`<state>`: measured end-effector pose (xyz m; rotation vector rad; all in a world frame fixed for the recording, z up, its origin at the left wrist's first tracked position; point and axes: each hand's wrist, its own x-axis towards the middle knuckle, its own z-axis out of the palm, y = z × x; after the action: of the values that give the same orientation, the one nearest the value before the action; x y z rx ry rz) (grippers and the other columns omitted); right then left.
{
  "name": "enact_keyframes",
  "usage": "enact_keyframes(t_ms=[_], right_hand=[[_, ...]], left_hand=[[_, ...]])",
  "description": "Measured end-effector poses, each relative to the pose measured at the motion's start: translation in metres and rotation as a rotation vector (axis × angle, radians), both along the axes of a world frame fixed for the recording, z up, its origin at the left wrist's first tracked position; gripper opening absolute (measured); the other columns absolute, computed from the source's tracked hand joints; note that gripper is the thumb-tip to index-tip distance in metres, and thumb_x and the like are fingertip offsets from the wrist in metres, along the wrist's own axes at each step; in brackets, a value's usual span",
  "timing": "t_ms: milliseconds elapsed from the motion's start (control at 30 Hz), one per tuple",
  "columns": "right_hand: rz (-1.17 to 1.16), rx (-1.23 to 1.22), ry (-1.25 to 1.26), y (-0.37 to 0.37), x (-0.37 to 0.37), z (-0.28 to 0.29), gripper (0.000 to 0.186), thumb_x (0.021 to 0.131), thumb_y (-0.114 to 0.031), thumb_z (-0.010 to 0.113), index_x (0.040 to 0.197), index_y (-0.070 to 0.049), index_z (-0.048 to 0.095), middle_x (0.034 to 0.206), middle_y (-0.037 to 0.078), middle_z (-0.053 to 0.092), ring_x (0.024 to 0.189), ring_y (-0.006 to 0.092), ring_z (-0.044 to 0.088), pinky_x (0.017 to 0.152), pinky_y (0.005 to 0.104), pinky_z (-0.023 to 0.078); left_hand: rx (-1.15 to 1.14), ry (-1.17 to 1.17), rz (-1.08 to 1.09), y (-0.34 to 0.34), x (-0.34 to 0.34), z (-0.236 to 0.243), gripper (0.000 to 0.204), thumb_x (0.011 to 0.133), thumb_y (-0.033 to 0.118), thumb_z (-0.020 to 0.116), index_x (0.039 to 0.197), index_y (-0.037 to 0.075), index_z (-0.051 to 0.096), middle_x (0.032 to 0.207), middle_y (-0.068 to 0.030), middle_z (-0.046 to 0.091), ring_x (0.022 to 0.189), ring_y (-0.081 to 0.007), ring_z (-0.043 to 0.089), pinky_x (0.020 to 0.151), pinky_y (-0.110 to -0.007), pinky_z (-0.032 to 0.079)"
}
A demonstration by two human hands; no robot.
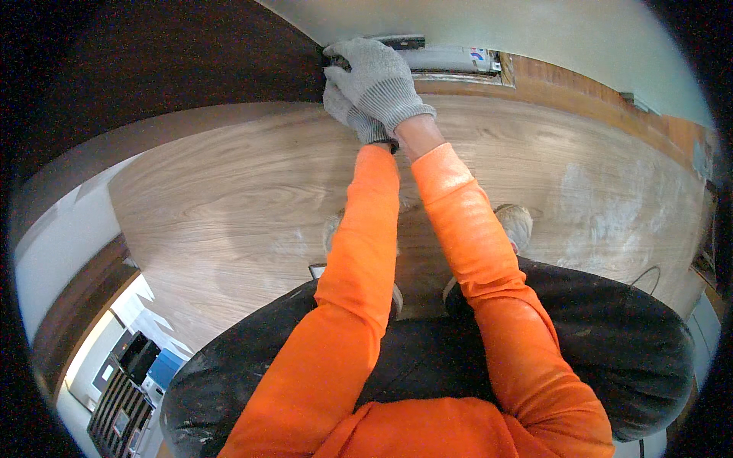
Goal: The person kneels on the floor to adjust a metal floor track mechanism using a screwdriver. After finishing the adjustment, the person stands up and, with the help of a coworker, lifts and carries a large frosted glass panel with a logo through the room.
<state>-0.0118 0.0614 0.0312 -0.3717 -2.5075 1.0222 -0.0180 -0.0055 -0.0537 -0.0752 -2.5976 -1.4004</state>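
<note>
Both my hands wear grey knit gloves and meet at the edge of a dark brown panel (252, 53). My right hand (374, 72) lies uppermost, its fingers curled around something dark that I cannot make out. Under and beside it is my left hand (341, 101), partly covered by the right one, its closed fingers mostly hidden at the panel's edge. Just right of the gloves a black bar (405, 42) sticks out. Beneath that bar, a long opening low in the wall shows a whitish strip-shaped part (443, 59) with a coloured label.
Wood-grain flooring (244, 175) with whitish smears (603, 202) spreads around my shoes (515, 225). A pale wall (550, 42) with a wooden baseboard (565, 80) runs along the far right. At lower left, a doorway shows a blue box (163, 368) and a dark slatted piece (121, 412).
</note>
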Motion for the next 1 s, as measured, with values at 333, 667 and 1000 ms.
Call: enact_keyframes(t_ms=[333, 667, 1000], right_hand=[[0.034, -0.176, -0.134, 0.041, 0.036, -0.013, 0.033, 0.089, -0.035, 0.066, 0.108, -0.009, 0.075, 0.102, 0.015, 0.074, 0.098, 0.0338, 0.069, 0.089, 0.0435, 0.053], [-0.034, -0.116, -0.132, 0.029, 0.027, -0.033, 0.026, 0.091, -0.029, 0.06, 0.105, -0.014, 0.076, 0.106, 0.013, 0.073, 0.103, 0.0347, 0.067, 0.093, 0.0474, 0.051], [-0.114, -0.124, -0.023, 0.02, 0.024, -0.041, 0.025, 0.092, -0.025, 0.063, 0.107, -0.01, 0.076, 0.104, 0.014, 0.074, 0.098, 0.0343, 0.069, 0.089, 0.0423, 0.054]], left_hand=[[0.067, -0.028, 0.04, 0.013, 0.018, 0.052, 0.03, 0.093, 0.012, 0.058, 0.114, -0.006, 0.068, 0.109, -0.0205, 0.073, 0.096, -0.0334, 0.07, 0.089, -0.039, 0.053], [0.36, -0.234, 0.194, 0.017, 0.011, 0.066, 0.028, 0.09, 0.0, 0.061, 0.117, -0.008, 0.068, 0.106, -0.0178, 0.074, 0.09, -0.0186, 0.07, 0.076, -0.034, 0.056], [0.323, -0.192, 0.145, 0.01, 0.004, 0.052, 0.026, 0.093, 0.006, 0.061, 0.111, -0.01, 0.069, 0.107, -0.0206, 0.074, 0.091, -0.0273, 0.071, 0.082, -0.037, 0.055]])
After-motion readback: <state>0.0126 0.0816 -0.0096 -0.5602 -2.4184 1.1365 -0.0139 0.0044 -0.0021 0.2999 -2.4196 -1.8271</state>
